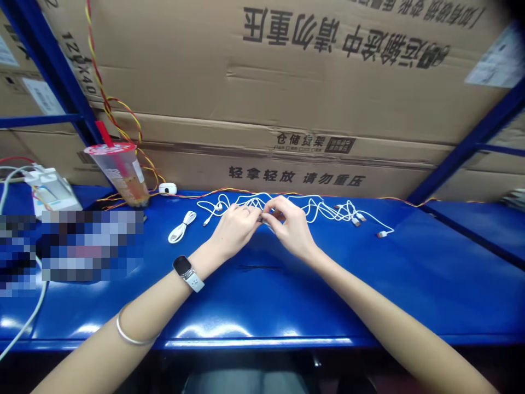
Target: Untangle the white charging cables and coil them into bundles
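My left hand (235,227) and my right hand (290,223) meet over the middle of the blue tabletop, fingertips pinched together. A bit of white cable (268,225) shows under my right fingers. A small dark piece (260,219) sits between the fingertips, too small to name surely. Just behind the hands, loose white USB cables (324,208) lie tangled, partly hidden by my fingers. Nearer to me are thin black twist ties (260,267). To the left of my left hand lies a coiled white cable (182,227), bound with a black tie.
A drink cup (125,175) with a red straw stands at the left back, close to a white earbud case (167,189). Further left are a white power strip (51,189) and a blurred-out item (92,246). Cardboard (254,98) walls the back; red-yellow wires (205,193) run along it.
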A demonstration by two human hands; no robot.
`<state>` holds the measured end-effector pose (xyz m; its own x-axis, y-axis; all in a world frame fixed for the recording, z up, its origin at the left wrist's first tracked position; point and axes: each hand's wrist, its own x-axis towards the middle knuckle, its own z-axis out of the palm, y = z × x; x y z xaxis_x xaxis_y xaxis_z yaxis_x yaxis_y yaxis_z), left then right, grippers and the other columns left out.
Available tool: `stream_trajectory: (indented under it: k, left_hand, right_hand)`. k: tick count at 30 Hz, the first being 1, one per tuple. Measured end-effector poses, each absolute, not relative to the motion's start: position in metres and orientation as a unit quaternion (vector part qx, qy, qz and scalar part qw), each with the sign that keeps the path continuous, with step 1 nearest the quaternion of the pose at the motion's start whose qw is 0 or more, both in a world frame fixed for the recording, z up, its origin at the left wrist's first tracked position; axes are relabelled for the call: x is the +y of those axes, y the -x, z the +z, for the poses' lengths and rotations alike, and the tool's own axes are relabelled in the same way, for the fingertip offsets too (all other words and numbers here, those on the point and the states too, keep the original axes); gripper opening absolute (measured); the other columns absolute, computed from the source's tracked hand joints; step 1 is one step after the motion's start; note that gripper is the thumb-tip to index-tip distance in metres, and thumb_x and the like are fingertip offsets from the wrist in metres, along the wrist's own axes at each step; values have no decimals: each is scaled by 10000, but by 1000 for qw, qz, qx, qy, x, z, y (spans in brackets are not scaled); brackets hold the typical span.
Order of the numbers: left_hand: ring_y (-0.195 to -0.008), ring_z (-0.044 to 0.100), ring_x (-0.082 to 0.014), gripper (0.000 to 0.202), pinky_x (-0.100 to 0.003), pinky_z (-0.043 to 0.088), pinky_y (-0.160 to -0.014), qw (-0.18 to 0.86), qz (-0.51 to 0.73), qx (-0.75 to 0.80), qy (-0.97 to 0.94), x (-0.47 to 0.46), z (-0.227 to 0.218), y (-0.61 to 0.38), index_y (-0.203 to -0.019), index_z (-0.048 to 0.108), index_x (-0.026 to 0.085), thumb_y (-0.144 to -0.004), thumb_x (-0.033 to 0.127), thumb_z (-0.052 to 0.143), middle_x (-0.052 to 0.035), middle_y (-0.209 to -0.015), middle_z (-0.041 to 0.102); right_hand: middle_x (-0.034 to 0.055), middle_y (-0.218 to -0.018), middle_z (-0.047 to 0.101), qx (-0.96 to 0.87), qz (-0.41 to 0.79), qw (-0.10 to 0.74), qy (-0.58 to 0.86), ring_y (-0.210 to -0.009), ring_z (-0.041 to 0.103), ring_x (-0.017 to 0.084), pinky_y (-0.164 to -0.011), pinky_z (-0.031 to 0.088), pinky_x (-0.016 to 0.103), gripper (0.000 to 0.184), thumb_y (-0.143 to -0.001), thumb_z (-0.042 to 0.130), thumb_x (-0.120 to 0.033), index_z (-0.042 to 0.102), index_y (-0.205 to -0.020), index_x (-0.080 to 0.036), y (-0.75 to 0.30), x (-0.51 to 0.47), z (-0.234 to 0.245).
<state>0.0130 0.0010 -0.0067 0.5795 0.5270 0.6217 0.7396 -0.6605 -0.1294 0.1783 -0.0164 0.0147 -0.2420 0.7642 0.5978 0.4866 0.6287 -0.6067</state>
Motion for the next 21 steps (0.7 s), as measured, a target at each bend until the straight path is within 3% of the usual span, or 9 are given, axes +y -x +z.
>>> stream_trajectory:
  k: [6,10,17,21]
  left_hand:
    - [-861,622,-222,266,-382,457,-793,219,-315,-330,863,6,-9,-11,-916,610,121,-956,209,363,-113,-857,676]
    - [-863,621,-207,294,-381,449,-818,249,-311,-309,863,6,-9,-10,-924,622,127,-964,208,341,-104,-856,682]
    - [-852,632,-196,310,-366,424,-788,284,-322,-278,859,7,-14,-9,-1210,553,132,-948,181,393,-98,-914,694]
    - [-811,622,-163,289,-363,396,-786,321,-298,-241,866,4,-14,-6,-1067,627,217,-937,129,384,-48,-899,701]
  right_hand:
    - [26,-773,611,-692,254,504,450,-601,489,134,-551,391,256,115,-762,628,-302,613,-729,-193,-175,-14,12]
    - [-4,-625,555,-616,395,524,436,-542,433,111,-519,329,250,165,-675,692,-320,615,-672,-174,-175,-12,13]
    - [-24,-555,519,-499,595,468,422,-511,391,73,-476,258,219,106,-562,697,-201,610,-588,-147,-181,-10,22]
    - [-34,-523,489,-458,644,450,416,-494,409,73,-466,298,207,115,-535,661,-176,549,-550,-157,-182,-9,20]
